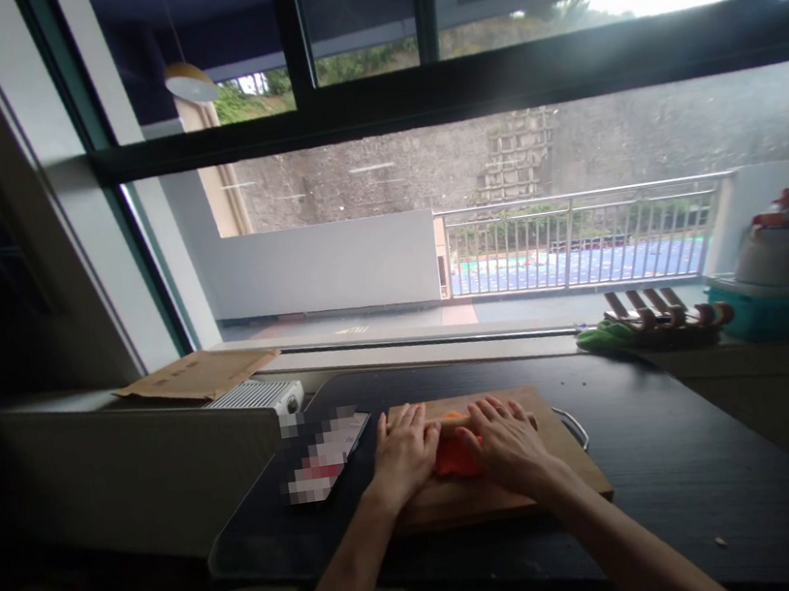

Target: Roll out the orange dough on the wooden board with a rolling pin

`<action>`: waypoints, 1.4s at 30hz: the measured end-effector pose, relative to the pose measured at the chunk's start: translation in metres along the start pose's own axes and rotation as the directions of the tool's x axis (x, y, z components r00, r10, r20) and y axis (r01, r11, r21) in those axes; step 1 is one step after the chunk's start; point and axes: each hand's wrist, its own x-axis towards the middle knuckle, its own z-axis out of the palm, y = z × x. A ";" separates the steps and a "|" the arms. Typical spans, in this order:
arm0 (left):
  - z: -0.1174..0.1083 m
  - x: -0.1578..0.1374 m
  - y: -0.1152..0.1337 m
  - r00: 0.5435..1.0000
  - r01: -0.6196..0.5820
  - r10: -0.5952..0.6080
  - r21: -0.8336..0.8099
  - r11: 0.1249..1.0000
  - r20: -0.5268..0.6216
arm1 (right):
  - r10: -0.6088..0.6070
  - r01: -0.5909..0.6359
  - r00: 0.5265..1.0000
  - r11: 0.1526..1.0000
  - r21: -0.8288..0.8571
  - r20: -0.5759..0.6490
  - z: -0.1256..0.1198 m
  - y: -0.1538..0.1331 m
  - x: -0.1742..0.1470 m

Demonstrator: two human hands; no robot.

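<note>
A wooden rolling pin [455, 425] lies crosswise over a flat piece of orange, dough-like material [457, 461] on a wooden cutting board [497, 499]. My left hand [407, 450] rests palm down on the pin's left part, fingers stretched forward over it. On the right part lies my right hand [506, 436], also palm down with its fingers spread and its thumb near the orange piece. Both hands touch the pin from above without wrapping round it. The pin's ends are partly hidden under the hands.
Left of the board, a phone [330, 461] lies on the dark table [666, 453]. A metal handle [573, 429] sticks out from the board's right side. Brown paper [196, 374] lies by the window, and a teal box [781, 305] stands on the sill at right.
</note>
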 end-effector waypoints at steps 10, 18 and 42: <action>0.003 0.024 0.009 0.998 0.030 -0.029 0.010 1.000 -0.055 | 0.063 -0.063 0.998 0.997 -0.034 0.007 0.009 0.008 0.057; 0.001 -0.064 0.028 0.960 -0.110 0.087 -0.070 0.992 -0.266 | -0.149 0.148 0.989 0.988 -0.049 -0.014 0.016 0.033 -0.003; 0.001 -0.078 0.024 0.918 -0.106 0.044 -0.136 0.985 -0.394 | -0.230 0.233 0.966 0.972 -0.010 0.118 -0.002 0.025 0.006</action>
